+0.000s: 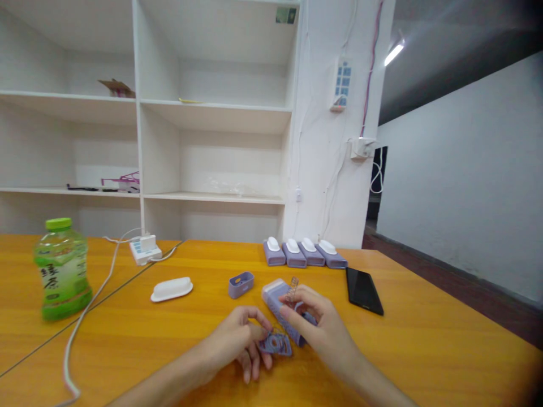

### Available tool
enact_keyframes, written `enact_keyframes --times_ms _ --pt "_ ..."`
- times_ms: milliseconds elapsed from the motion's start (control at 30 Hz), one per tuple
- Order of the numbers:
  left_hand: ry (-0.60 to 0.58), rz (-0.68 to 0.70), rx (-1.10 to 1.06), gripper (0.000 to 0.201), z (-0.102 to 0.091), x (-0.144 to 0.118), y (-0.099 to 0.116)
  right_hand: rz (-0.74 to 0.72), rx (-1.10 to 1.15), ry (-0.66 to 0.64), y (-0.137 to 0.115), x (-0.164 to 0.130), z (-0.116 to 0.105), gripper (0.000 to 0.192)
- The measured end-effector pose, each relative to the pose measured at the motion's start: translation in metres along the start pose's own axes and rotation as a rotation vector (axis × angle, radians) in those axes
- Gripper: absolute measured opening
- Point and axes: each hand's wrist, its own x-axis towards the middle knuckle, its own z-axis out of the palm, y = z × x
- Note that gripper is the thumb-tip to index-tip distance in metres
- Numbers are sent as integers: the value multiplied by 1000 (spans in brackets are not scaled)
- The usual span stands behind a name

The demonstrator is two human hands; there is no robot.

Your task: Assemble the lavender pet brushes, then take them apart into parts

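My left hand [250, 342] is closed on a small flat purple plastic part [276, 343] with a rounded shape in its middle. A thin wire piece, perhaps a spring, shows at the top of that part. My right hand [320, 322] pinches a coiled metal spring [292, 287] that stands up above its fingertips. Beneath the right hand lies a long purple plastic housing [275, 294] with a whitish far end, partly hidden by the fingers. A short hollow purple piece [241, 285] stands on the table beyond my left hand. Left of it rests a white oblong cap [172, 289].
Several purple housings with white tops [309, 252] line the table's back edge. A black phone [363, 290] lies at the right. At the left stand a green bottle [61, 271] and a power strip [145, 250], its white cable [91, 302] crossing the table. White shelves [212, 198] rise behind.
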Motion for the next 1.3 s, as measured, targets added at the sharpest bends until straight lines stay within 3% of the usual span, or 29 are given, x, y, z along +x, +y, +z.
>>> enact_keyframes --times_ms 100,267,400,533,667,800,1000,1200,1300 --pt "117 4 334 30 -1 -3 2 29 2 -31 1 -1 3 17" --pt "614 382 1060 31 -28 -13 24 12 -51 -47 -2 -3 6 15" --pt "753 470 1094 29 -67 -6 27 -17 -71 -48 -5 -4 7 19" --pt "724 440 971 58 -91 12 4 -35 -41 -50 -6 -6 8 18" --pt "683 416 877 42 -91 26 -11 -27 -46 -46 -4 -7 9 15" --pt "593 512 772 24 -84 26 0 -34 -62 -42 -2 -7 9 14" --pt "494 738 690 29 -60 2 28 -91 -23 5 -11 -4 -2 27" --pt "469 1018 903 49 -34 -14 38 -19 104 129 -17 1 -12 37" --pt "469 1081 978 51 -29 -13 37 40 116 203 -14 3 -12 39"
